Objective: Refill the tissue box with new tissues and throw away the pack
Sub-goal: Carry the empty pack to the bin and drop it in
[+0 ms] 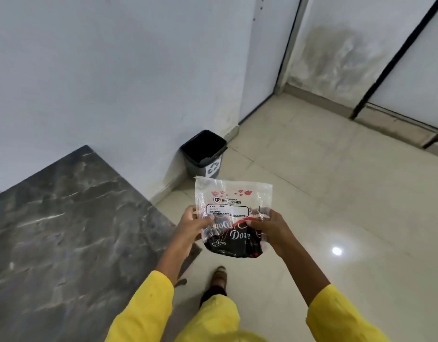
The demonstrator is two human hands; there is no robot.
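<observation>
Yellow sleeves (149, 304) run up from the bottom edge of the frame, with a yellow-clad leg and a dark sandalled foot (218, 277) on the floor between them, lower centre. Both hands meet at frame centre on an empty tissue pack (234, 215). Left hand (194, 224) closed on the pack's left edge, thumb on top of the film, fingers mostly hidden under it. Right hand (268, 227) closed on the right edge in the same way, thumb over the plastic. Pack is held flat-ish, facing the camera, well above the floor: clear crinkled plastic in its upper half with red lip prints and "BIG TISSUES" text plus a label box, black lower half with white "Dove" lettering. It looks flattened and limp; no tissues seen inside.

Black bin (204, 151) stands on the floor in the corner against the wall, just above the pack in the frame, open top, white recycling mark on its front face. Interior is dark, contents cannot be told. Pack and bin are apart, not touching.

Dark grey marble tabletop (65, 218) fills the lower left of the frame. Pale glossy tiled floor (336, 193) fills the right side, with a bright light reflection right of centre. White wall (89, 70) across upper left; stained panels with black frames in the upper right.
</observation>
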